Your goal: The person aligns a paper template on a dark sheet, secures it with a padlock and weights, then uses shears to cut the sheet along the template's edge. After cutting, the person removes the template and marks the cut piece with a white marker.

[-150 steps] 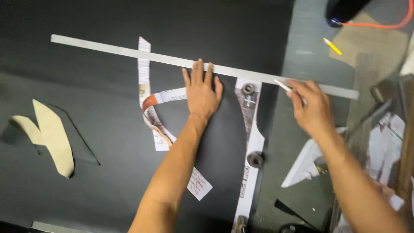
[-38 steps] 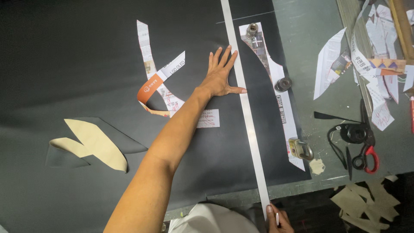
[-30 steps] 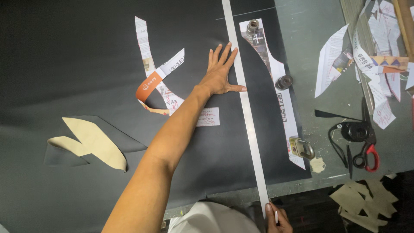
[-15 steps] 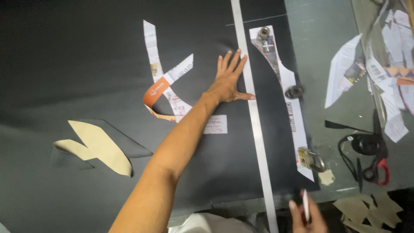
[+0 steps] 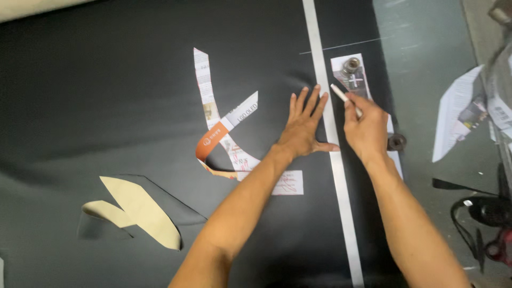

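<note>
Two hands work over a sheet of black material [image 5: 106, 80] that covers most of the tabletop [image 5: 426, 64]. The left hand [image 5: 304, 125] lies flat and fully open on the black material, with the fingers spread and pointing away from the person. Its thumb stretches to the right and touches the long grey ruler [image 5: 333, 144], and the fingertips also reach the left edge of the ruler. The ruler runs from the top of the view down to the bottom edge, almost straight, between the two hands.

The right hand [image 5: 368, 128] is closed around a thin white stick, most likely tailor's chalk [image 5: 341, 95]. It pinches the chalk between the thumb and the first fingers, and the free end of the chalk points up and to the left, just beside the right edge of the ruler. This hand hovers over a long paper pattern strip [image 5: 346, 66] on which a small round metal weight [image 5: 351, 65] stands. A second dark weight [image 5: 397, 141] sits lower on the same strip, just to the right of the wrist.

Left of the open hand, a curved paper pattern piece [image 5: 208, 101] with an orange band [image 5: 209, 144] lies on the material. Further left, near the bottom, a beige cut-out shape [image 5: 141, 210] is visible.
</note>
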